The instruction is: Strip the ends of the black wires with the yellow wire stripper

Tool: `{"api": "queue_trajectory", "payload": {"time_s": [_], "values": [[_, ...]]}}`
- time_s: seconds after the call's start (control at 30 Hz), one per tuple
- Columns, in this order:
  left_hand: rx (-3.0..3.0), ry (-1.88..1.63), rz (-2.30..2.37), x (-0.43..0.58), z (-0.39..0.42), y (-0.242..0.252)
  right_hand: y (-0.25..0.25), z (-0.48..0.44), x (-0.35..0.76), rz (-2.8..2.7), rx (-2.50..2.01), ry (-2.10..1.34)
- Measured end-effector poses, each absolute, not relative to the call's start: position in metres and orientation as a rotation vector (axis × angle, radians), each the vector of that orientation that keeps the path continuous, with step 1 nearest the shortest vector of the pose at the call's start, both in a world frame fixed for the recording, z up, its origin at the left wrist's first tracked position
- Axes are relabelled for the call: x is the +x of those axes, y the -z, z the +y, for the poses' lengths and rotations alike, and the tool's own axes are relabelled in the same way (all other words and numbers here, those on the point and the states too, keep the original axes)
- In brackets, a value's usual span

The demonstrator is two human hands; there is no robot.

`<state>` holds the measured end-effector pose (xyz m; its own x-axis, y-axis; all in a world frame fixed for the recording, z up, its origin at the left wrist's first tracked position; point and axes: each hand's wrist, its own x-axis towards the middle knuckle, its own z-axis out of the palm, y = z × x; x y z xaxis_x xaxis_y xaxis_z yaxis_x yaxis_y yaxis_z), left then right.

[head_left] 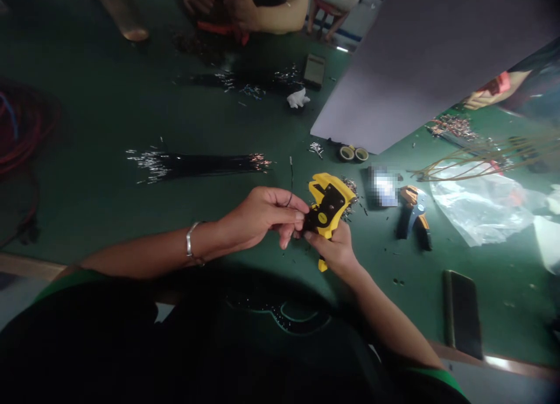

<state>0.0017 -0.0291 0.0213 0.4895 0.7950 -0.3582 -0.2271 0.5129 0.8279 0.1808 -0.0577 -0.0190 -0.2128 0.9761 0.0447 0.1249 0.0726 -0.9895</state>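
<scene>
My right hand [336, 246] is wrapped round the handles of a yellow and black wire stripper [331, 202], its head tilted up and away from me. At the tool's left side, my left hand [275, 214] pinches a thin black wire [291, 179]. One end of that wire sticks up past my fingers with a pale metal tip; the other end is hidden between my fingertips and the tool's jaws. To the left lies a bundle of black wires [210, 163], with silvery tips on its left end and bare copper on its right. Small offcuts [352, 188] are scattered behind the stripper.
Rolls of tape [353, 153] and loose silvery terminals [315, 149] lie beyond the tool. A second stripper [413, 217], a plastic bag [481, 205] and a phone [464, 313] are on the right. A large grey panel [406, 59] juts over the table. Across it, a co-worker's hands [223, 4] hold something red.
</scene>
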Motion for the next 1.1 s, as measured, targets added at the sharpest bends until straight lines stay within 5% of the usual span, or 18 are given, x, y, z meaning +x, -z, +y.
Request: {"api": "queue_trajectory", "payload": {"time_s": [1.1], "values": [[0.760, -0.693, 0.763, 0.0007, -0.0331, -0.0167, 0.0248, -0.0667, 0.1805, -1.400, -1.263, -1.246]]}}
